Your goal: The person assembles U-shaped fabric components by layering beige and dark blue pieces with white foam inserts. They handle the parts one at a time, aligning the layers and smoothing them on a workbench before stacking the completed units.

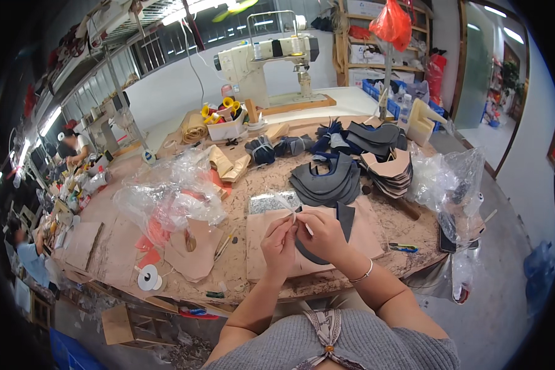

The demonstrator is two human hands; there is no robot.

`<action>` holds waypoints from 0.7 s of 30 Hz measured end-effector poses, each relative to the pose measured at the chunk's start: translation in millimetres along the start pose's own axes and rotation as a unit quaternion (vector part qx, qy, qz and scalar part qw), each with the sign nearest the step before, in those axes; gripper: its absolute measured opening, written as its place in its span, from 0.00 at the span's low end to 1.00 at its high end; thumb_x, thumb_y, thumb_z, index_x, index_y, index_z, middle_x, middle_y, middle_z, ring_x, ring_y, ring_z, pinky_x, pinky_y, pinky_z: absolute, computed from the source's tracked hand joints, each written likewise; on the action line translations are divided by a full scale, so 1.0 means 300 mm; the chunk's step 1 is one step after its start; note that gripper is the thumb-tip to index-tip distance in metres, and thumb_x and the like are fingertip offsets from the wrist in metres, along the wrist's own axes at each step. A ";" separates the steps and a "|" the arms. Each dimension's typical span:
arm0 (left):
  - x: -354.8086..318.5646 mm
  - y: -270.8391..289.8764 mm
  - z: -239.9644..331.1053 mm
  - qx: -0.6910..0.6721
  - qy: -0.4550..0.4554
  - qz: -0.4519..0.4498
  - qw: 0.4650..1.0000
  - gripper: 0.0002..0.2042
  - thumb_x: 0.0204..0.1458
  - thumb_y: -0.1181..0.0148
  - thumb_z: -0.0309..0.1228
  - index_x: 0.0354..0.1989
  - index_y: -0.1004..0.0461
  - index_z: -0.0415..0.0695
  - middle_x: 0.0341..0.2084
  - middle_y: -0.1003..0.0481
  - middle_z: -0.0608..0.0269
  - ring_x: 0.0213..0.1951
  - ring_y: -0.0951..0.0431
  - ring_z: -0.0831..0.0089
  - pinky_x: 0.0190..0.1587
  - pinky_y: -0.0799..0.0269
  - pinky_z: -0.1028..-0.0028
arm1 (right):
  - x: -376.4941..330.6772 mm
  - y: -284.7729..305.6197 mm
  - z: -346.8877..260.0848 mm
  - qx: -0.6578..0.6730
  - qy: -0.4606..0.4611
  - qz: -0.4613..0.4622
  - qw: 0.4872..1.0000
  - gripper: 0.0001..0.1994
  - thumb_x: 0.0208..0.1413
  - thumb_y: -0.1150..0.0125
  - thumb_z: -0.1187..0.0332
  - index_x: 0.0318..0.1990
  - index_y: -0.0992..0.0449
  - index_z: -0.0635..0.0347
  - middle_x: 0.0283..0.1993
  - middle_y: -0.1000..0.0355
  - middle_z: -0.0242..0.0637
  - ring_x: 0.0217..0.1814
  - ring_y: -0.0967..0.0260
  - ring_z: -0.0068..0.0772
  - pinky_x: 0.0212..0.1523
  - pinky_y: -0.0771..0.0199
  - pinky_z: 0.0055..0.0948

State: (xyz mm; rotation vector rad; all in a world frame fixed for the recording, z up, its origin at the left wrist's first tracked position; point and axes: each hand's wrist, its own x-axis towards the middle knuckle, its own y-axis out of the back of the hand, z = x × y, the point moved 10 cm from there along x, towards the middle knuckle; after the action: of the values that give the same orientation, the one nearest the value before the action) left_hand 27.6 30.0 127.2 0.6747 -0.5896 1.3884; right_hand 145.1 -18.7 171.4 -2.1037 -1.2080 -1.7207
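Observation:
My left hand [279, 245] and my right hand [322, 235] meet over a tan board [259, 229] lying on the worn workbench [240, 271]. Both pinch a thin white strip [290, 208] that runs up from between the fingers. A dark grey curved leather piece [345, 217] lies under my right hand and sticks out past it to the right and below. A metal bracelet sits on my right wrist.
Stacks of dark grey cut pieces [327, 179] and tan pieces [390, 169] lie beyond my hands. Crumpled clear plastic bags [166, 197] sit to the left and others [441, 176] to the right. A sewing machine [268, 58] stands at the back. Other people work far left.

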 end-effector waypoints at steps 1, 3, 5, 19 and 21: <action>-0.003 -0.002 -0.005 -0.008 0.011 -0.001 1.000 0.09 0.55 0.43 0.20 0.43 0.23 0.34 0.39 0.23 0.56 0.37 0.23 0.73 0.39 0.27 0.79 | 0.001 -0.001 0.012 0.008 -0.012 0.000 1.000 0.11 0.43 0.37 0.79 0.37 0.27 0.61 0.33 0.25 0.41 0.31 0.26 0.42 0.30 0.25 0.32; -0.008 -0.003 -0.021 -0.025 0.030 0.002 0.999 0.08 0.55 0.43 0.20 0.42 0.23 0.33 0.39 0.23 0.57 0.37 0.23 0.73 0.39 0.28 0.78 | 0.005 0.001 0.024 0.029 -0.025 -0.002 0.999 0.11 0.43 0.37 0.79 0.37 0.26 0.61 0.32 0.25 0.41 0.30 0.26 0.41 0.30 0.25 0.32; -0.017 0.001 -0.047 -0.045 0.044 0.010 0.998 0.07 0.55 0.44 0.20 0.41 0.24 0.32 0.39 0.24 0.57 0.37 0.23 0.73 0.40 0.28 0.77 | 0.012 0.006 0.023 0.055 -0.028 -0.007 0.998 0.12 0.42 0.37 0.79 0.36 0.26 0.61 0.31 0.25 0.40 0.30 0.26 0.41 0.30 0.25 0.32; -0.065 -0.079 -0.215 -0.484 0.260 0.032 0.835 0.08 0.62 0.51 0.27 0.44 0.28 0.39 0.42 0.24 0.61 0.47 0.25 0.73 0.52 0.29 0.71 | -0.115 -0.099 0.293 0.409 -0.381 -0.001 0.829 0.05 0.55 0.42 0.76 0.36 0.24 0.70 0.35 0.23 0.36 0.35 0.26 0.22 0.33 0.26 0.21; -0.065 -0.090 -0.221 -0.514 0.269 0.039 0.813 0.08 0.62 0.52 0.28 0.45 0.28 0.40 0.42 0.25 0.62 0.47 0.25 0.73 0.52 0.29 0.71 | -0.131 -0.127 0.301 0.481 -0.412 0.023 0.774 0.06 0.56 0.42 0.75 0.36 0.24 0.70 0.35 0.24 0.38 0.36 0.27 0.21 0.39 0.27 0.19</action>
State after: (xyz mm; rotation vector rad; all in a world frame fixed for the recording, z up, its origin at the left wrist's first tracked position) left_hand 51.5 63.7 65.4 -0.6130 -0.7885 1.0371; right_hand 186.7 40.5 94.5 -2.0464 -1.6568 0.1111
